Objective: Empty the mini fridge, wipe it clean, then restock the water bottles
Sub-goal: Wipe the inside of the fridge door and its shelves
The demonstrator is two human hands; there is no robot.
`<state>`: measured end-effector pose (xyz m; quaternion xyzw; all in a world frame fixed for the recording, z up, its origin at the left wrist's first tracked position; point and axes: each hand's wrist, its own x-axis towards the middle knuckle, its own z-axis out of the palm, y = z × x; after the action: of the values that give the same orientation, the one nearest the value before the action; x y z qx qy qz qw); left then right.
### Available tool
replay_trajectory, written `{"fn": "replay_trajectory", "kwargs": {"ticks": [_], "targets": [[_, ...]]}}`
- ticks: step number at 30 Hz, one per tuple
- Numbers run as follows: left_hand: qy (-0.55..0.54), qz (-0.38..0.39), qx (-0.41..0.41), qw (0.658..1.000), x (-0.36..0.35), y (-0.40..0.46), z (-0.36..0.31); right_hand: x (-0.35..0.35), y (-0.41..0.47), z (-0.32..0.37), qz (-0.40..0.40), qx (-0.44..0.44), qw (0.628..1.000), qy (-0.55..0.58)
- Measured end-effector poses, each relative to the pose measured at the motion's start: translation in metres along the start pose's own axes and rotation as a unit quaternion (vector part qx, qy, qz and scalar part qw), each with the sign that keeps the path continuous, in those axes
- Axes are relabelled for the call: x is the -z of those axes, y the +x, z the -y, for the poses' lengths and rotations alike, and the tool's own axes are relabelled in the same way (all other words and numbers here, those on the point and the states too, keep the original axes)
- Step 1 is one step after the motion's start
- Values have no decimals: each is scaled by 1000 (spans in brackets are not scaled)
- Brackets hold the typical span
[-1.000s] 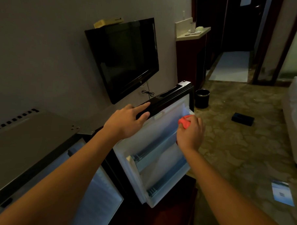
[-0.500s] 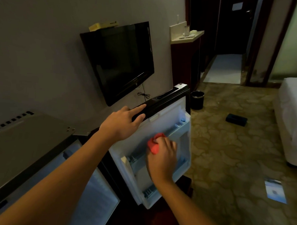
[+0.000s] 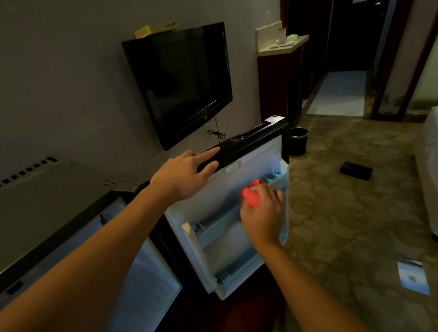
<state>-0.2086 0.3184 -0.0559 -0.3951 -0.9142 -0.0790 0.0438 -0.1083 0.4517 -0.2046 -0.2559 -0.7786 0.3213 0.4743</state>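
The right hand point(image 3: 261, 213) is curled round a red cloth point(image 3: 251, 197) and presses it against the white inner face of the fridge door point(image 3: 238, 217), near the upper door shelf point(image 3: 225, 221); bunching the cloth in the fist likely gives firmer pressure on the plastic. The left hand point(image 3: 185, 174) lies flat with straight fingers on the door's black top edge, apparently to brace the open door so it does not swing under the rubbing.

The door shelves hold nothing that can be seen, which suits the wiping stage. The mini fridge point(image 3: 143, 270) itself sits at lower left with its lit interior open; the view is steep and partly blocked by the left arm, so whether it is fully empty cannot be told. No water bottles show anywhere in view.

Farther out, a dark television point(image 3: 179, 83) hangs on the wall, a small black bin point(image 3: 298, 141) stands on the carpet, and a bed point(image 3: 436, 170) edges the right side.
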Motion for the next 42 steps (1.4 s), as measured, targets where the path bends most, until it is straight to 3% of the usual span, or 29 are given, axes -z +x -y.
{"fn": "replay_trajectory", "kwargs": {"ticks": [4, 9, 14, 18, 26, 37, 42], "targets": [[-2, 4, -3, 1000, 0, 0, 1, 11, 39, -27, -32, -18, 999, -33], [7, -5, 1, 1000, -3, 5, 4, 13, 62, -43, 26, -47, 998, -16], [14, -9, 3, 1000, -2, 5, 2, 5, 45, -31, 11, -73, 997, -2], [14, -12, 10, 1000, -2, 5, 1, 1, 6, 2, 22, -23, 999, -28], [11, -19, 13, 1000, -2, 4, 1, -7, -63, 43, 138, 28, 990, -22], [7, -19, 6, 1000, -1, -2, -2, 3, -73, 21, 133, 175, 975, 14], [8, -12, 4, 1000, -1, -2, -2, 8, -42, 1, 100, 69, 992, 45]]}}
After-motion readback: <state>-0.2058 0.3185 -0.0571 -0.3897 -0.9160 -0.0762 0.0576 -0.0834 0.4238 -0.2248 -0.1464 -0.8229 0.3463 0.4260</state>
